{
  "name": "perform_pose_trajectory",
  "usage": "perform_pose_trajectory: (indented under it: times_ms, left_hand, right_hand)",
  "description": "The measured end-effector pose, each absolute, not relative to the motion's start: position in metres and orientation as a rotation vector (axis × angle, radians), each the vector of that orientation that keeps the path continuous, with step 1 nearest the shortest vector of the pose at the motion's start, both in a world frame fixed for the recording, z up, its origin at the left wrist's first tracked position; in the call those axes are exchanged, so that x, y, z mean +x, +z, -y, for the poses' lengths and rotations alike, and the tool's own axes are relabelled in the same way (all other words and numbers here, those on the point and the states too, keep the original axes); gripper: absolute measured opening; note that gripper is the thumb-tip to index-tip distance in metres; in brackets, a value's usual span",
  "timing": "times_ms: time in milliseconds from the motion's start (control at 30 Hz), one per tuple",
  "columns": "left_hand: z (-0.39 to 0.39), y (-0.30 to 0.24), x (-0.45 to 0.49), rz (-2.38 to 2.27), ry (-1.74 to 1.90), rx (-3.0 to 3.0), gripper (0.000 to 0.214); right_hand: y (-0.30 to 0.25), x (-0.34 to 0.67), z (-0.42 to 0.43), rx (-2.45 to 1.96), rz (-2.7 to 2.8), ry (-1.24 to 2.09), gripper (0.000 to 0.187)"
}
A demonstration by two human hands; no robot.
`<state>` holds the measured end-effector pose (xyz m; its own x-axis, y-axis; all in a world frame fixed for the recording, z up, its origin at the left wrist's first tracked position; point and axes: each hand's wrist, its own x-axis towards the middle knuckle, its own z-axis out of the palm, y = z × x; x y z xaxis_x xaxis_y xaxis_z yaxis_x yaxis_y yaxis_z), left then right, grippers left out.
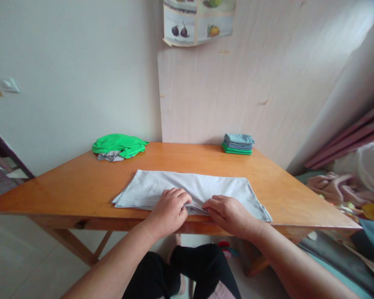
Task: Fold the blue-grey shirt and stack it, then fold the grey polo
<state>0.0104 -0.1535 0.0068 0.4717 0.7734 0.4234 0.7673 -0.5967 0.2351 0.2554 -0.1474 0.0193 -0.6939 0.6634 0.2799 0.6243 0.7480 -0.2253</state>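
Observation:
A light grey folded garment (pixel 162 187) lies as a long flat band along the front edge of the table, its layers showing at the left end. Its exact kind cannot be made out. My left hand (pixel 172 207) is closed on the near edge of the cloth, fingers curled over it just left of the middle. A short way to the right, my right hand (pixel 226 211) grips the same edge between thumb and fingers. The fabric is slightly rumpled between the two hands, and part of the near edge is hidden under them.
On the wooden table (pixel 81 182), a loose heap of bright green clothing (pixel 120 144) with grey cloth beneath sits at the back left. A neat stack of folded blue-grey and green clothes (pixel 238 144) stands at the back right. The wall (pixel 205 91) rises behind.

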Motion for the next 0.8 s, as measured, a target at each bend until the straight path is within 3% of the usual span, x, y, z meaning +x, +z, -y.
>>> perform_pose_trajectory:
  times_ms: [333, 567, 800]
  left_hand:
    - [0.161, 0.009, -0.025, -1.498, 1.013, 2.822, 0.023]
    - [0.168, -0.002, -0.036, -1.405, 0.823, 2.839, 0.020]
    - [0.171, 0.001, -0.038, -1.423, 0.877, 2.874, 0.020]
  right_hand:
    - [0.019, 0.246, 0.150, -1.151, 2.660, 0.079, 0.042]
    - [0.021, 0.245, 0.150, -1.183, 2.684, 0.123, 0.041]
    - [0.020, 0.245, 0.152, -1.177, 2.674, 0.150, 0.041]
